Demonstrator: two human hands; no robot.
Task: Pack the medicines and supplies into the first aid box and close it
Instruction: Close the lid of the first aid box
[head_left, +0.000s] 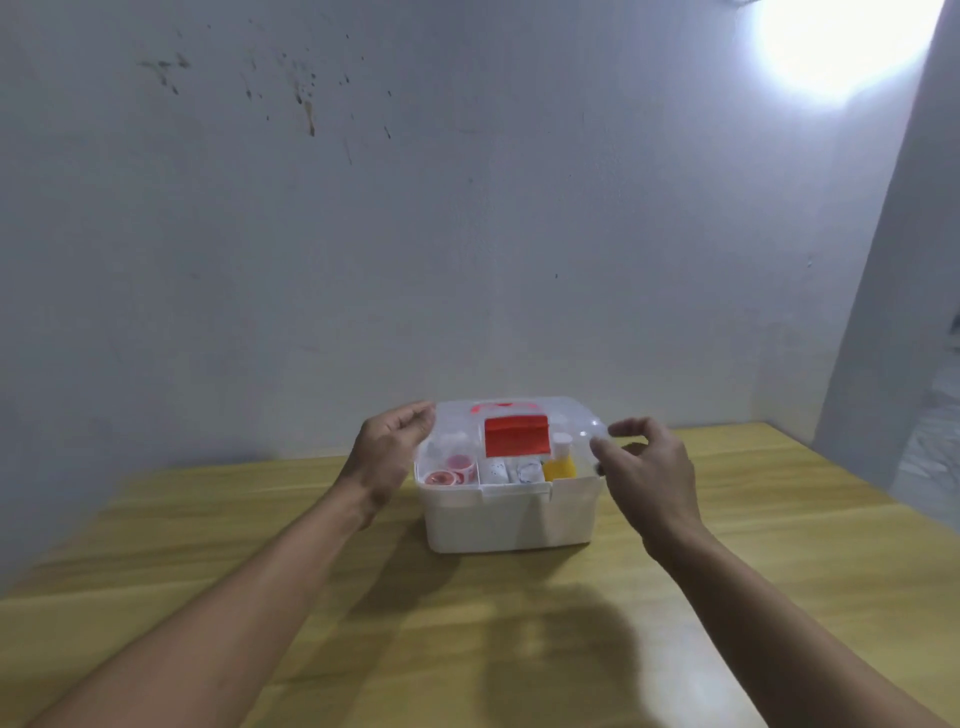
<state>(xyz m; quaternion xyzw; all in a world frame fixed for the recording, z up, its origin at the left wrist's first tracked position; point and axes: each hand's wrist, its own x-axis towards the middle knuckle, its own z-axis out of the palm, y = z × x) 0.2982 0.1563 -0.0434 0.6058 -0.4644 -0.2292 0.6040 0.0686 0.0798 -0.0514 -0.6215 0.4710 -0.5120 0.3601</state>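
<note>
Woodgrain worktop (519, 623), pale yellow-brown and smooth, fills the near ground, with two bare forearms reaching over it and their soft shadows lying on the boards. Toward its far edge sits the first aid box (511, 514), a rounded rectangular tub of matte white plastic. A clear, glossy lid (519, 415) lies over its top, carrying a red panel (517, 435); whether it is latched cannot be told. Through the clear plastic show small red-capped tubs (449, 470), white wrapped rolls (511, 472) and a yellow item (559, 467) under a little white bottle (562, 443). The left hand (387, 452) is at the lid's left edge, fingers loosely curled, fingertips touching its corner. The right hand (649, 467) is at the right edge, thumb and fingers half curled and apparently pinching the rim, though blur hides the contact. Behind stands a grey-white plaster wall (415, 208), speckled with dark stains, and a bright glare (831, 41) at upper right.
</note>
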